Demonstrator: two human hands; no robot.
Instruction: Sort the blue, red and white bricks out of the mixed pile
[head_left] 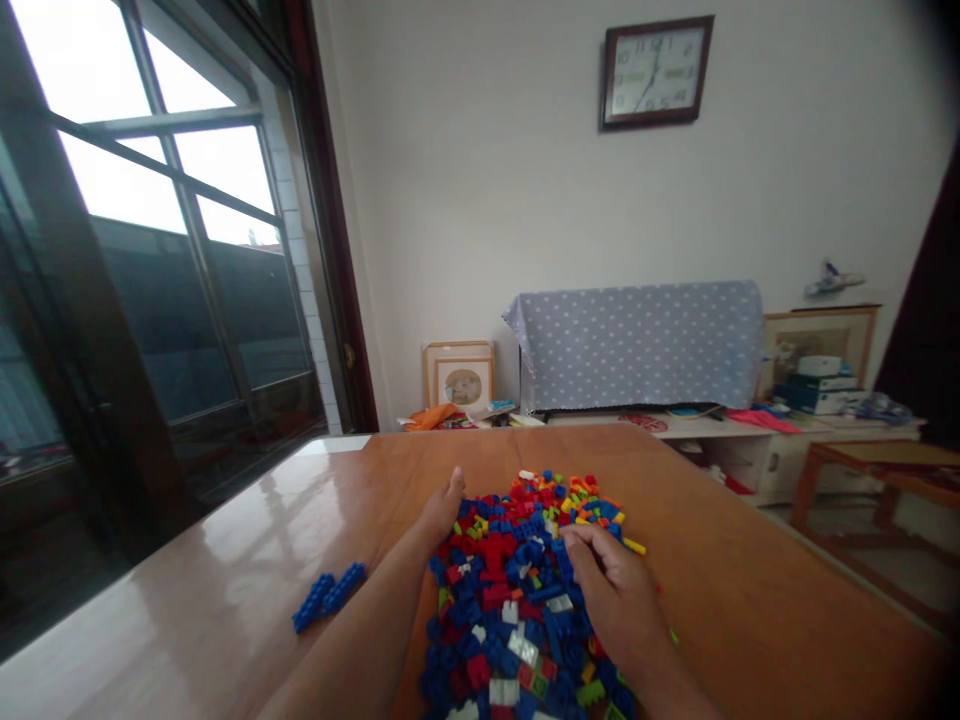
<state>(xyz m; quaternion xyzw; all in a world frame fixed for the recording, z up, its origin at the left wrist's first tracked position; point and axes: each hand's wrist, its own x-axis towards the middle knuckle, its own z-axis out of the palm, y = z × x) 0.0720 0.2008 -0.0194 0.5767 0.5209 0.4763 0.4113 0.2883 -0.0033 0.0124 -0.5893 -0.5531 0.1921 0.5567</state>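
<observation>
A long heap of mixed toy building bricks (495, 560) in blue, red, white, yellow, orange and green lies on the wooden table (720, 570). My left hand (442, 512) rests on its side along the heap's left edge, fingers stretched forward and partly hidden. It appears to hold nothing. Over the right side of the heap is my right hand (615, 575), thumb and curled index finger brought together. Whatever sits between these fingertips cannot be made out. Left of my left forearm, two joined-up blue brick strips (328, 595) lie side by side, apart from the heap.
Beyond the table, a low white cabinet (780, 450) carries a cloth-covered box shape (645, 345) and assorted items. A wooden stool (855, 465) stands to the right. Large windows (187, 220) line the left, and a clock (658, 72) hangs on the wall.
</observation>
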